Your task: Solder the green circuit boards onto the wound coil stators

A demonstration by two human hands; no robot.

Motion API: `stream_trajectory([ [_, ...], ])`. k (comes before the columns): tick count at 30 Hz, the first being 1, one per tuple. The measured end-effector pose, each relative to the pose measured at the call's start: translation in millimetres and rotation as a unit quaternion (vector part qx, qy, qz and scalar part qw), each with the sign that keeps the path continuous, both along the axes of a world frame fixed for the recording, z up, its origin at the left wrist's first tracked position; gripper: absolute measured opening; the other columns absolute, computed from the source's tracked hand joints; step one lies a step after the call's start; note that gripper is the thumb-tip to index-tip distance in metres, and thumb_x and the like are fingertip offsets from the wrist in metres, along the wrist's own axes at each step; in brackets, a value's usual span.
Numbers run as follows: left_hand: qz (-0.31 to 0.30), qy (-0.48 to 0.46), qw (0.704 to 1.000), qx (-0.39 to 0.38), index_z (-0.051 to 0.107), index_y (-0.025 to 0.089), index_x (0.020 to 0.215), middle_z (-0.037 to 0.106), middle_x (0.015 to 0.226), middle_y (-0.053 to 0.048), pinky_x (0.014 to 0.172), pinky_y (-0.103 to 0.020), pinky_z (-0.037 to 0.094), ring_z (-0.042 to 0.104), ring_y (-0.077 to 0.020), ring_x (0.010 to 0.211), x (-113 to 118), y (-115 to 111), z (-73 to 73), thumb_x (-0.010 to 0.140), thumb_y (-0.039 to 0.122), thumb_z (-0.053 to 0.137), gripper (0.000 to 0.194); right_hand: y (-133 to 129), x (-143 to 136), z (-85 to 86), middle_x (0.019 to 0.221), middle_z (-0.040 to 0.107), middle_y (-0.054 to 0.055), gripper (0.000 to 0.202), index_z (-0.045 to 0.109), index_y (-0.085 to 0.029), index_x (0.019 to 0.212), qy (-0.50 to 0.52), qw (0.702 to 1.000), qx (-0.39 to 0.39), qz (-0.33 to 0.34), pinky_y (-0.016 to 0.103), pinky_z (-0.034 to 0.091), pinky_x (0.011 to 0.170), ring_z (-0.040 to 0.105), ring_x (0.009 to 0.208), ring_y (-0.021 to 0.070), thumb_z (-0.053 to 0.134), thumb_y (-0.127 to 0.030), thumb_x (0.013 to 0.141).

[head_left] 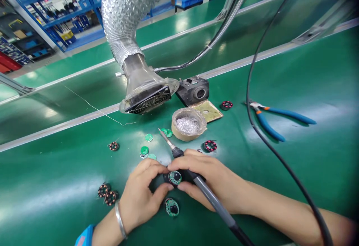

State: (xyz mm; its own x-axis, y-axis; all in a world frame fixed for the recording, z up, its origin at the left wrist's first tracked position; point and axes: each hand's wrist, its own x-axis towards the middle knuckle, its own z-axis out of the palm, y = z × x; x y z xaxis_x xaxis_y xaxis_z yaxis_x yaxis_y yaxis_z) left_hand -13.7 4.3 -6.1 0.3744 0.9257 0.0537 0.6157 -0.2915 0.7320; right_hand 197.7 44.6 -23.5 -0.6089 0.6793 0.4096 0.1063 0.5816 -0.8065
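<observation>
My left hand (144,188) curls its thumb and fingers around a small dark round part topped by a green circuit board (175,177). From the other side, my right hand (209,176) also touches this part with thumb and index finger. A soldering iron (206,190) passes through my right hand, its metal tip pointing up and left, away from the board. Just below my fingers lies a second round part with a green board (172,207). Above my left hand are several loose green round boards (144,150).
A fume-extraction hood (148,88) hangs over the bench. Beyond my hands stand a pot of silvery solder scraps (189,124) and an iron stand (195,90). Copper coil rings (108,193), red-black coil rings (209,146) and blue-handled cutters (269,120) lie around. A black cable (249,85) crosses the right side.
</observation>
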Motion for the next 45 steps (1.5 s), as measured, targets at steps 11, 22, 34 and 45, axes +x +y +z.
stream_trajectory([
  [11, 0.010, -0.051, 0.996, -0.075, 0.063, 0.020, 0.084, 0.060, 0.080, -0.001, 0.061, -0.023, 0.043, 0.053, -0.0115, 0.069, 0.5, 2.5, 4.8, 0.085, 0.015, 0.059, 0.006, -2.1, -1.7, -7.0, 0.086, 0.063, 0.003, 0.029, 0.054, -0.020, 0.111, -0.011, 0.997, 0.079, -0.018, 0.028, 0.040, 0.065, 0.046, 0.073, 0.0150, 0.051, -0.007, 0.086],
  [22, 0.029, -0.039, 0.991, -0.128, 0.062, 0.019, 0.078, 0.055, 0.072, 0.000, 0.055, -0.023, 0.038, 0.048, -0.0113, 0.061, 3.9, 5.7, 8.8, 0.084, 0.019, 0.059, 0.006, -6.7, -2.6, -9.3, 0.093, 0.066, 0.006, 0.035, 0.050, -0.021, 0.117, 0.040, 0.990, 0.137, -0.020, 0.031, 0.044, 0.065, 0.054, 0.074, 0.0159, 0.048, -0.005, 0.086],
  [34, 0.036, -0.056, 0.988, -0.143, 0.061, 0.017, 0.079, 0.055, 0.075, -0.001, 0.059, -0.023, 0.040, 0.049, -0.0112, 0.064, -1.3, 11.1, 6.6, 0.088, 0.021, 0.055, 0.011, -6.9, -1.7, -5.1, 0.070, 0.054, 0.000, 0.033, 0.053, -0.018, 0.112, 0.045, 0.991, 0.124, -0.015, 0.026, 0.034, 0.056, 0.037, 0.061, 0.0133, 0.048, -0.002, 0.084],
  [45, 0.031, -0.078, 0.987, -0.134, 0.061, 0.017, 0.078, 0.056, 0.074, -0.001, 0.061, -0.022, 0.040, 0.050, -0.0114, 0.066, -4.4, 15.3, 3.9, 0.086, 0.019, 0.057, 0.010, -11.6, -8.5, -6.2, 0.073, 0.056, 0.002, 0.031, 0.051, -0.017, 0.112, 0.005, 0.989, 0.135, -0.051, 0.028, 0.038, 0.059, 0.042, 0.065, 0.0153, 0.048, -0.003, 0.085],
])
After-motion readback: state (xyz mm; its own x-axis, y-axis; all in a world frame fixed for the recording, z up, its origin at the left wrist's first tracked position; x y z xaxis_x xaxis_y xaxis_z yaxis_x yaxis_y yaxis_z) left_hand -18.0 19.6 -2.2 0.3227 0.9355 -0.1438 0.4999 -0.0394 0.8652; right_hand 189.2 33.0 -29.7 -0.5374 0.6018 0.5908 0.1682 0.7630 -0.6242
